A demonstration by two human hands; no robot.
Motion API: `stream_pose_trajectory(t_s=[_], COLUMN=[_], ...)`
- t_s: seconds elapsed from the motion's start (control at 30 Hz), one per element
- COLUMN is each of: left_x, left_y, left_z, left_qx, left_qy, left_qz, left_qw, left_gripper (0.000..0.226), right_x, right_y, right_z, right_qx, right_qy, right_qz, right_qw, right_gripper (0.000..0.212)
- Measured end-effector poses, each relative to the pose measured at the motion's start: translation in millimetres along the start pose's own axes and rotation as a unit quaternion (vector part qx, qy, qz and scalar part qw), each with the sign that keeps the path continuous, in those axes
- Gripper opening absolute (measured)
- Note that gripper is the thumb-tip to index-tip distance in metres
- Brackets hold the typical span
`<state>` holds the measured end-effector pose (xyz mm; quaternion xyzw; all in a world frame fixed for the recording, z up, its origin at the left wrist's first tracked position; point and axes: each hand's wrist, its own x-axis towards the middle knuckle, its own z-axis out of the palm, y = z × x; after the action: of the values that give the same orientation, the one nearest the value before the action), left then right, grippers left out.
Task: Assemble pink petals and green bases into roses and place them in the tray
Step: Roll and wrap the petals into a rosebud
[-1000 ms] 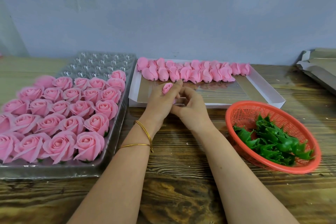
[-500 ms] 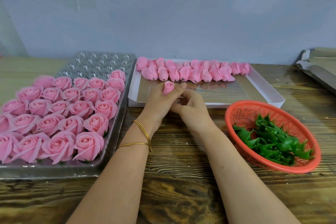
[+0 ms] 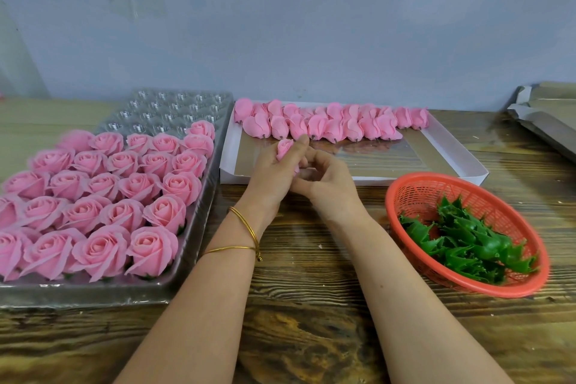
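Your left hand (image 3: 274, 171) keeps no slack: its grip is closed round a pink petal bud (image 3: 284, 146), held over the near-left corner of the white box (image 3: 452, 150), the bud's tip showing past your fingers. Your right hand (image 3: 330, 184) curls in just beside it and seems to pinch the bud's lower end, though your fingers hide the contact. Treat the bud as light, soft and easily creased: hold it low by the stub, never by the outer petals. The green bases (image 3: 467, 243) lie in the red basket (image 3: 436, 184) at right; the tray (image 3: 174, 109) at left has bare far cells.
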<state>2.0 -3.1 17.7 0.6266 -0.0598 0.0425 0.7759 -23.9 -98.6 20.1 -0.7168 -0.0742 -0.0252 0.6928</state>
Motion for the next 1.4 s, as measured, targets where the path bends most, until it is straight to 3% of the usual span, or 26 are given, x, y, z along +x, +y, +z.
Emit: stream_pose_trajectory(t_s=[0.13,0.37,0.53,0.67,0.83,0.9,1.0,1.13,1.4], left_x=[0.8,1.0,0.8,-0.6,-0.9,-2.0,-4.8,-6.2,-5.1], left_y=[-0.4,-2.8,-1.6,-2.5,-1.7,-3.5,-4.1,-4.2,-7.4], left_z=[-1.3,-5.0,-3.4,-3.3,-2.6,-0.4,3.0,4.2,2.9], left_qx=[0.008,0.025,0.031,0.034,0.107,0.150,0.156,0.138,0.147], left_qy=[-0.007,-0.048,-0.022,-0.003,0.001,-0.015,-0.052,-0.055,-0.048], left_qz=[0.025,0.059,0.076,0.075,0.125,0.124,0.110,0.114,0.102], left_qw=[1.000,0.997,0.996,0.997,0.986,0.981,0.980,0.982,0.983], left_gripper=[0.023,0.013,0.015,0.018,0.023,0.024,0.014,0.021,0.009], right_x=[-0.3,-1.4,-1.9,0.8,0.3,0.5,1.7,3.2,4.2], right_y=[-0.9,-3.0,-2.3,-4.9,-8.0,-8.4,-7.1,-5.3,-1.9], right_z=[0.6,-0.2,0.4,0.1,-3.1,-2.0,-0.9,-0.9,-1.2], right_qx=[0.008,0.015,-0.001,0.012,0.064,0.078,0.059,0.033,0.022], right_qy=[0.000,-0.022,-0.003,0.069,0.119,0.118,0.119,0.131,0.126], right_qz=[-0.007,-0.019,-0.009,-0.011,-0.019,-0.028,-0.033,-0.020,-0.007], right_qw=[1.000,0.999,1.000,0.997,0.991,0.990,0.991,0.991,0.992], right_gripper=[0.027,0.044,0.034,0.030,0.019,0.006,0.004,0.014,0.022])
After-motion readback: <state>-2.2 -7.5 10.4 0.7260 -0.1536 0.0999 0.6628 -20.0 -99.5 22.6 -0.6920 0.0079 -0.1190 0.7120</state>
